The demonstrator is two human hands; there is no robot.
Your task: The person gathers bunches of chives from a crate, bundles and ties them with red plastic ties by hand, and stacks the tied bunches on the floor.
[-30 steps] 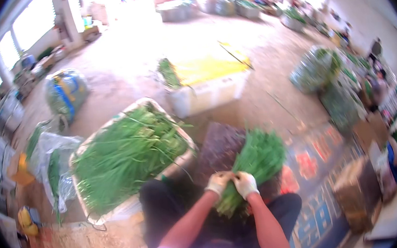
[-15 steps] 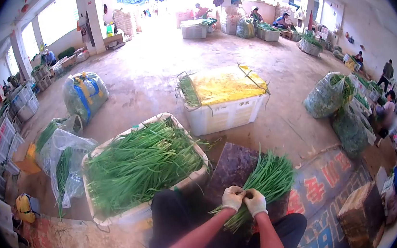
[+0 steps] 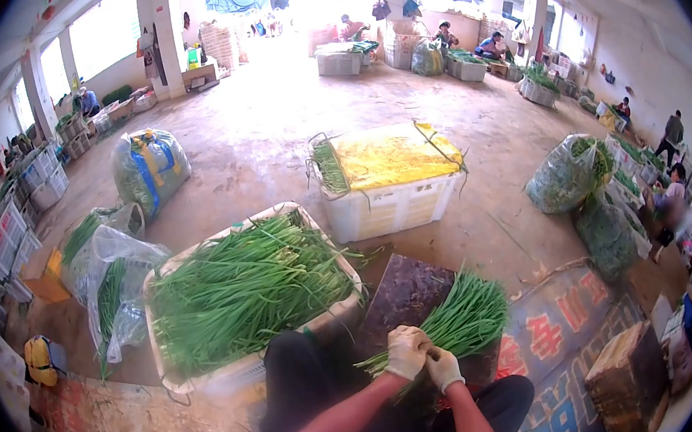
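A loose bunch of chives (image 3: 467,313), long and green, lies across my lap area, its leafy ends spreading up to the right. My left hand (image 3: 407,351), in a pale glove, closes around the stalks near their lower left end. Pressed close beside it, my right hand (image 3: 444,367), also gloved, is closed at the near side of the bunch; its fingertips are partly hidden where both hands meet. Beneath the bunch is a dark, flat board (image 3: 404,291). To the left stands a white crate (image 3: 344,311) heaped with more chives (image 3: 244,290).
Ahead is a white box (image 3: 396,211) with a yellow cover. Stuffed plastic bags stand left (image 3: 151,171) and right (image 3: 566,178). A wooden block (image 3: 628,376) sits at lower right. Other people work along the walls among crates.
My hands have shifted slightly, the left turning so more of its back shows. The bunch has moved a little left and down. My view has tilted slightly.
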